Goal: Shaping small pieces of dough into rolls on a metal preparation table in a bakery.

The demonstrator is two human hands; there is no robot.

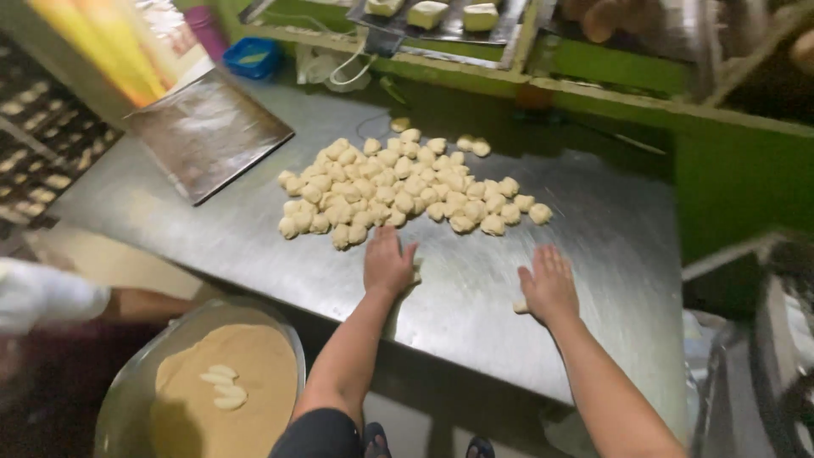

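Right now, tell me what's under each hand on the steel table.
A dough piece peeks from under the right hand and from under the left hand, both pressed on the steel table. Most of each piece is covered.

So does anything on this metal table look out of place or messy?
Mostly no. The dough pieces sit in one loose heap on the steel table. Three strays lie apart at its far edge, and both hands press flat on single pieces.
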